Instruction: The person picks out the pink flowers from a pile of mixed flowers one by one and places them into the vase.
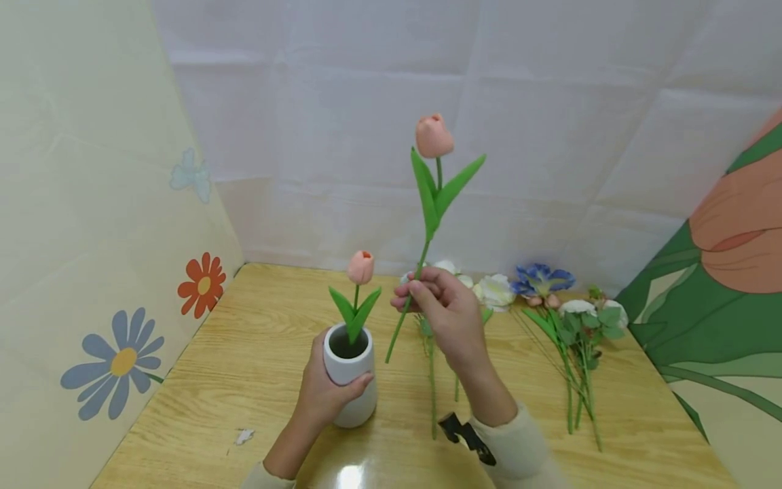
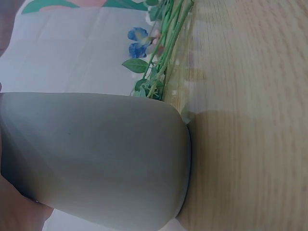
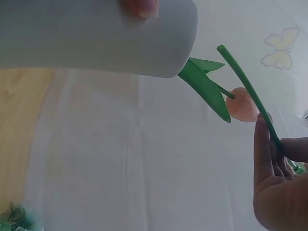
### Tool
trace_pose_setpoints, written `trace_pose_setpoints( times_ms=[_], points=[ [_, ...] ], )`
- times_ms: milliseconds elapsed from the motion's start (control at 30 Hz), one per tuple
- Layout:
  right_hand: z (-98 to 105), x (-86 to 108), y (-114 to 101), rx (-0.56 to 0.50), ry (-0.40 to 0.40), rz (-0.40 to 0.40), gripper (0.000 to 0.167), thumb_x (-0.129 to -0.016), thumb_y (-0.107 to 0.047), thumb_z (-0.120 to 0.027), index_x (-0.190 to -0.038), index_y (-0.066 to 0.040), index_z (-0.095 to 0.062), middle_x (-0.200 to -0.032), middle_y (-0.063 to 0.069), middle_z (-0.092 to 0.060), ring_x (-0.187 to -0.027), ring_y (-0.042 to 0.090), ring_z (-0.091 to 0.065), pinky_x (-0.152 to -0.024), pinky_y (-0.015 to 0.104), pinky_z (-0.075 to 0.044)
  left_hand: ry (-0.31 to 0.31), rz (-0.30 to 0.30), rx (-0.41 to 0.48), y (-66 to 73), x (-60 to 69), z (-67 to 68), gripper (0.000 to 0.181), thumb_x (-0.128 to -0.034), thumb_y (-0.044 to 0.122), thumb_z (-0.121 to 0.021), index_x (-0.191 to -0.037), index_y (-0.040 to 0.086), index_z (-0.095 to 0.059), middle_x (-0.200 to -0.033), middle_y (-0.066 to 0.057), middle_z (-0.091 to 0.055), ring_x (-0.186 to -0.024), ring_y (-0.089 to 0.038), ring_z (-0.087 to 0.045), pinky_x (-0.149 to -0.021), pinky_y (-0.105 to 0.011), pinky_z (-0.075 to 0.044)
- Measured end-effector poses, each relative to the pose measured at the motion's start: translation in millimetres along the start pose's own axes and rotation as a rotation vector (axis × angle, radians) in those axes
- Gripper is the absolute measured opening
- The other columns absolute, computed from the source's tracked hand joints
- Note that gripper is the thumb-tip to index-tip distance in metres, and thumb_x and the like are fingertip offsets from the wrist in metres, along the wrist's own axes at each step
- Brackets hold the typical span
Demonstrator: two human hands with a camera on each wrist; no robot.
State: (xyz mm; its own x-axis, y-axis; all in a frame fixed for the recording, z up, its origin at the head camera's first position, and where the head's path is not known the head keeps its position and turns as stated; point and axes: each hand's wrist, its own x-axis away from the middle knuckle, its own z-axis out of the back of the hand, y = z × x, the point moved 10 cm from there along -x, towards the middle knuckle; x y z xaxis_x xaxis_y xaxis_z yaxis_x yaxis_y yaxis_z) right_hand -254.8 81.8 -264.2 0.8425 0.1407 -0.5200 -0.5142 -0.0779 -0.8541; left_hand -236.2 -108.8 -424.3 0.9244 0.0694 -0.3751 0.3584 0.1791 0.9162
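Note:
A white vase stands upright on the table with one pink tulip in it. My left hand grips the vase round its side, thumb across the front. To the right of the vase and higher, my right hand pinches the green stem of a second pink tulip between thumb and fingers. Its stem's lower end hangs free beside the vase mouth, outside it. In the left wrist view the vase fills much of the frame, its base on the table.
On the wooden table, at the right, lie blue flowers, white flowers and green stems. More white flowers lie behind my right hand. A small torn scrap is at the left front. Printed cloths hang on both sides.

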Motion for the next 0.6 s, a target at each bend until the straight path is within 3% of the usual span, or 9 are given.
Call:
trace_pose_setpoints(
  times_ms=[367,600],
  points=[
    [-16.3,-6.3,-3.6,0.002,0.029,0.043,0.012,-0.101,-0.002,-0.058,-0.109,0.007,-0.06,-0.096,0.024,-0.071,-0.082,0.02,-0.074,-0.078,0.04,-0.06,-0.001,-0.001,0.005,-0.8,0.5,0.2,0.091,-0.0708,0.016,-0.091,-0.145,0.01,-0.039,-0.121,-0.008,-0.062,-0.102,-0.024,-0.062,-0.086,-0.042,-0.052],
    [-26.2,-6.6,-0.1,-0.005,0.014,0.056,0.013,-0.101,-0.001,-0.057,-0.11,0.009,-0.059,-0.097,0.026,-0.07,-0.082,0.02,-0.073,-0.08,0.041,-0.06,-0.003,-0.001,0.014,-1.6,-0.3,-0.3,0.091,-0.0713,0.016,-0.091,-0.146,0.01,-0.039,-0.122,-0.008,-0.062,-0.103,-0.024,-0.062,-0.087,-0.042,-0.052]
  ],
)
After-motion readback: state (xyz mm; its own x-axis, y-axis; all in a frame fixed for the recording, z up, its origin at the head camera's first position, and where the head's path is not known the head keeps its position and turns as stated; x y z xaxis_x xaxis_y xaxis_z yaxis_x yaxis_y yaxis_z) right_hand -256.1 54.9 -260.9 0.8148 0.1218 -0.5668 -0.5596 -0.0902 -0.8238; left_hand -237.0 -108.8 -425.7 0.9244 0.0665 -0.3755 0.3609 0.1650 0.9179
